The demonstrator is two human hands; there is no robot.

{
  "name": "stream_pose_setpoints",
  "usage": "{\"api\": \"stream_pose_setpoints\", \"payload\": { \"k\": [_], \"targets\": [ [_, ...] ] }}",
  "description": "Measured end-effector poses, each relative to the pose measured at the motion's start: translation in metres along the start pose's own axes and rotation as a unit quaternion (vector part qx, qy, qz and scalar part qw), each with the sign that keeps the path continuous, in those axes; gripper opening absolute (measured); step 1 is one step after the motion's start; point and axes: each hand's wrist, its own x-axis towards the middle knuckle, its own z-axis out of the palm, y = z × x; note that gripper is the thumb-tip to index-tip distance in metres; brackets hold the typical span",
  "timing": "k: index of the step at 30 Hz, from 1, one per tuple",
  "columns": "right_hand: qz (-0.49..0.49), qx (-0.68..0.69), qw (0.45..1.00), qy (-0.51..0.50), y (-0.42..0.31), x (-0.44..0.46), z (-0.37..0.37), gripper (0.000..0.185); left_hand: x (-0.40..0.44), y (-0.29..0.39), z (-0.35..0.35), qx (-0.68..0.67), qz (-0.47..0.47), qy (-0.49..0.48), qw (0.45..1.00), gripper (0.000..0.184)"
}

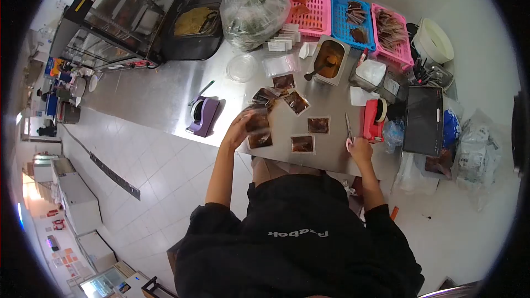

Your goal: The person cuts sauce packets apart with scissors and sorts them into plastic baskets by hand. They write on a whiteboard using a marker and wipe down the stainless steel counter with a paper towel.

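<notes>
My left hand (239, 129) is closed at the edge of a clear sachet of dark brown sauce (258, 123), near the front edge of the steel table (149, 91). That sachet is slightly blurred, and another sauce sachet (260, 141) lies just below it, touching or overlapping. In my right hand (360, 150) are scissors (348, 127), gripped by the pink handles with the blades pointing away from me. Between my hands lie two separate sauce sachets, one (318, 125) above the other (302, 144). More sachets (296, 102) lie in a loose pile farther back.
A metal pan of sauce (332, 60) with a ladle stands behind the sachets. Pink and blue baskets (334, 15) line the back. Left stands a purple tape dispenser (205, 116), right a red one (373, 118) and a dark screen (423, 121). A large plastic bag (254, 14) sits back left.
</notes>
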Motion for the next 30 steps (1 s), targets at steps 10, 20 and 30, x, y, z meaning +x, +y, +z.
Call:
{"api": "stream_pose_setpoints", "payload": {
  "k": [10,20,30],
  "targets": [
    [-0.179,0.316,0.807,-0.467,-0.049,-0.05,-0.072,0.037,-0.05,0.079,0.098,0.189,0.136,-0.045,0.971,0.062],
    [-0.312,0.149,0.776,-0.528,-0.122,-0.075,-0.14,0.041,-0.095,0.119,0.169,0.208,0.174,-0.225,0.936,0.058],
    [-0.276,0.184,0.8,-0.5,-0.103,-0.088,-0.14,0.029,-0.109,0.119,0.189,0.248,0.178,-0.253,0.918,0.065]
  ]
}}
